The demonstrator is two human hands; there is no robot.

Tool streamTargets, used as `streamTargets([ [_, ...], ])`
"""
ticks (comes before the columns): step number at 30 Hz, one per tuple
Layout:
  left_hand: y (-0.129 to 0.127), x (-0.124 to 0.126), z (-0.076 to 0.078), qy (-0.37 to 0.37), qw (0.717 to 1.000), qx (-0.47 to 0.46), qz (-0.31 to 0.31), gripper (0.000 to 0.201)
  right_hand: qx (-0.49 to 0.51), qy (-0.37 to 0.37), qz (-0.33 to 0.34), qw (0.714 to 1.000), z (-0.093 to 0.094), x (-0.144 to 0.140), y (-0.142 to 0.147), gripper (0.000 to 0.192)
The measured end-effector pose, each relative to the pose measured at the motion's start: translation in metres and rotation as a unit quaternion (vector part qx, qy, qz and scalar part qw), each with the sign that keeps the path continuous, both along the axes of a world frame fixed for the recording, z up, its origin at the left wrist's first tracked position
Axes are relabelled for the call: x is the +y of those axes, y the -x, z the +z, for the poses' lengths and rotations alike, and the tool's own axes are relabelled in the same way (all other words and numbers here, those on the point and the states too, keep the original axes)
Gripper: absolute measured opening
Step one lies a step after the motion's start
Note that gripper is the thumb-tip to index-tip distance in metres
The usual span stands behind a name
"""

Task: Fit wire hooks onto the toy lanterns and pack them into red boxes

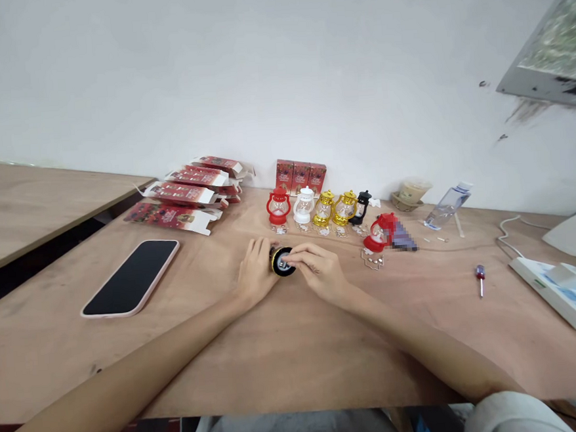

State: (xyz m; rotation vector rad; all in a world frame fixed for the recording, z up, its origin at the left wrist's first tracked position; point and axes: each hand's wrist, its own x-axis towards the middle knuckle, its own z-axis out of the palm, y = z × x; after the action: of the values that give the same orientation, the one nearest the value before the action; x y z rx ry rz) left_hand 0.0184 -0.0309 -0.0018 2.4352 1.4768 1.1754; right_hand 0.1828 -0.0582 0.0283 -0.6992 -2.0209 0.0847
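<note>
My left hand (255, 271) and my right hand (320, 271) meet at the middle of the wooden table (297, 347), both gripping a small black and gold lantern (282, 261) laid on its side, its round base facing me. Right-hand fingertips press on that base. Behind them stands a row of toy lanterns: red (278, 207), white (304, 205), two gold (335, 208) and black (361, 207). Another red lantern (378, 232) sits to the right, apart from the row.
A phone (132, 277) in a pink case lies face up at left. Flattened red cartons (183, 196) are stacked behind it; upright red boxes (299, 174) stand by the wall. A small screwdriver (480, 277), a plastic bottle (446, 208), a cup (411, 193) and white packaging (564, 289) are at right.
</note>
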Motion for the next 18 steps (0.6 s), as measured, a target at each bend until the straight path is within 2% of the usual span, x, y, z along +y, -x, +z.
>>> streamTargets([
  [4, 0.0, 0.0, 0.0, 0.002, 1.0, 0.005, 0.002, 0.023, -0.043, -0.046, -0.009, 0.998, -0.005, 0.002, -0.001, 0.025],
  [10, 0.0, 0.0, 0.0, -0.003, 1.0, 0.005, 0.002, 0.024, -0.082, -0.062, -0.02, 0.995, -0.009, 0.007, -0.001, 0.026],
  [15, 0.0, 0.001, -0.001, 0.004, 1.0, -0.013, 0.002, 0.027, -0.047, -0.077, -0.042, 0.995, -0.012, 0.0, -0.004, 0.02],
  [18, 0.0, 0.0, 0.0, 0.01, 1.0, -0.023, 0.0, 0.028, -0.037, -0.058, -0.035, 0.997, -0.014, -0.013, -0.014, 0.017],
])
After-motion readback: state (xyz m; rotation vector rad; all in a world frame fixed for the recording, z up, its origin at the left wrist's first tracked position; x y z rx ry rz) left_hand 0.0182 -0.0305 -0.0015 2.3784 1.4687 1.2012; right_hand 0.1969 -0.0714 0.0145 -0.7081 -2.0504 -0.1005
